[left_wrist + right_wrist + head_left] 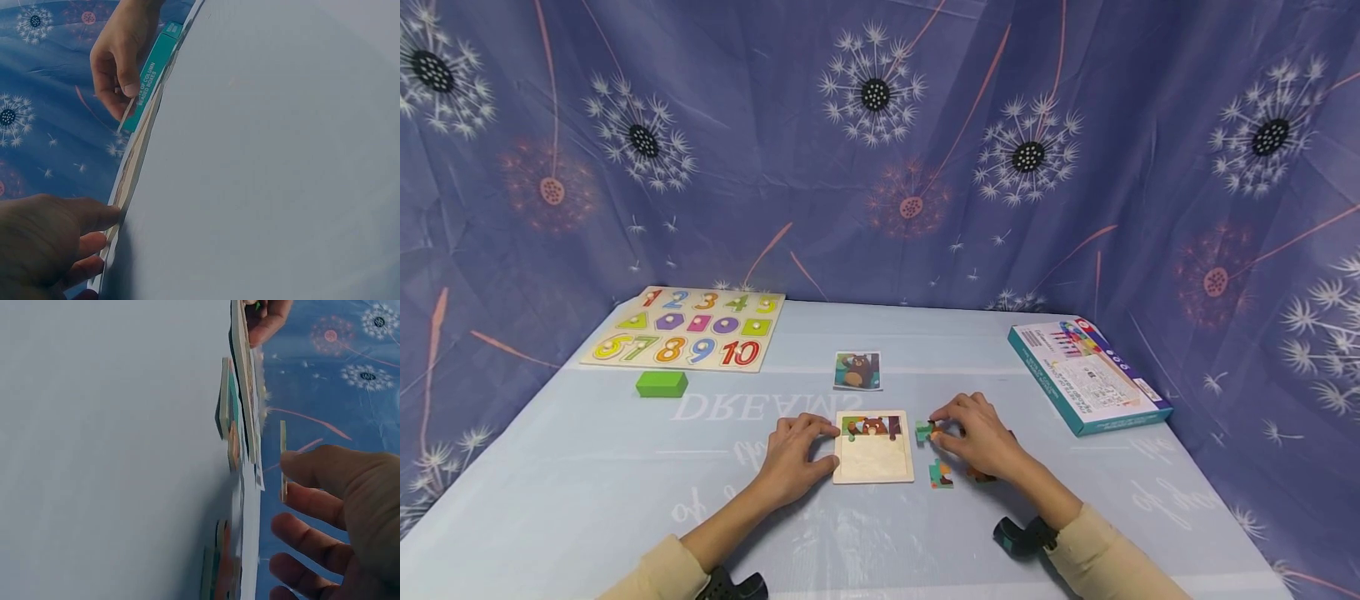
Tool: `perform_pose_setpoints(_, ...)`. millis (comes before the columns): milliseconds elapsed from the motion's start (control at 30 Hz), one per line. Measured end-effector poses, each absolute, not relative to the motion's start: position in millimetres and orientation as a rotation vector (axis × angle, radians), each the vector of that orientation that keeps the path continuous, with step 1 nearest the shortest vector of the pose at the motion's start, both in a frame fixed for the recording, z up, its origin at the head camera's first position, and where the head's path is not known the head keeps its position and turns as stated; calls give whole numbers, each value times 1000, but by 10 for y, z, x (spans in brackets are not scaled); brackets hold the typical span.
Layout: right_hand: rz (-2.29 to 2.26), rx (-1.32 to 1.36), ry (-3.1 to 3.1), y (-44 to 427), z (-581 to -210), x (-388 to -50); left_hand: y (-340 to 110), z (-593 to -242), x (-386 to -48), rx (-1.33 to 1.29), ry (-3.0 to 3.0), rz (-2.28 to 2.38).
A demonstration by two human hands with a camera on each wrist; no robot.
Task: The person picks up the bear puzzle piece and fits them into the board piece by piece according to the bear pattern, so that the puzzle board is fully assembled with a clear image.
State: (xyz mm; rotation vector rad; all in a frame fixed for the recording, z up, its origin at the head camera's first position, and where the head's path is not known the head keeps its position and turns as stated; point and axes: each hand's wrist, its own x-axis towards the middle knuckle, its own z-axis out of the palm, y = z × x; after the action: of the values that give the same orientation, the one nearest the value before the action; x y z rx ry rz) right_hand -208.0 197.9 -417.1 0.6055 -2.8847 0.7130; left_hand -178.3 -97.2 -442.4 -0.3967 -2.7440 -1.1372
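A square wooden puzzle tray [874, 463] lies on the table, with bear-face puzzle pieces [872, 427] along its top and bare wood below. My left hand [793, 458] rests thumb and fingertips against the tray's left edge. Just right of the tray, my right hand [981, 437] pinches a green and brown puzzle piece [922, 432] between thumb and fingers; the right wrist view shows this piece [283, 434] edge-on, lifted off the table. Below it lies a loose green and orange puzzle piece [940, 475]. More brown pieces [980, 476] are partly hidden under my right hand.
A bear picture card [857, 372] lies behind the tray. At the back left are a number-and-shape peg board [688, 329] and a green block [662, 384]. A teal-sided box [1088, 375] lies at the right. A dandelion-print cloth [760, 150] hangs behind the table.
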Motion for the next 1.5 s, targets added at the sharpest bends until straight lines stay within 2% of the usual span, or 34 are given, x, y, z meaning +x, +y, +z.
perform_pose_setpoints(1500, 608, 844, -2837, 1112, -4196, -2057, -976, -4425, -1782, -405, -2753, -1103)
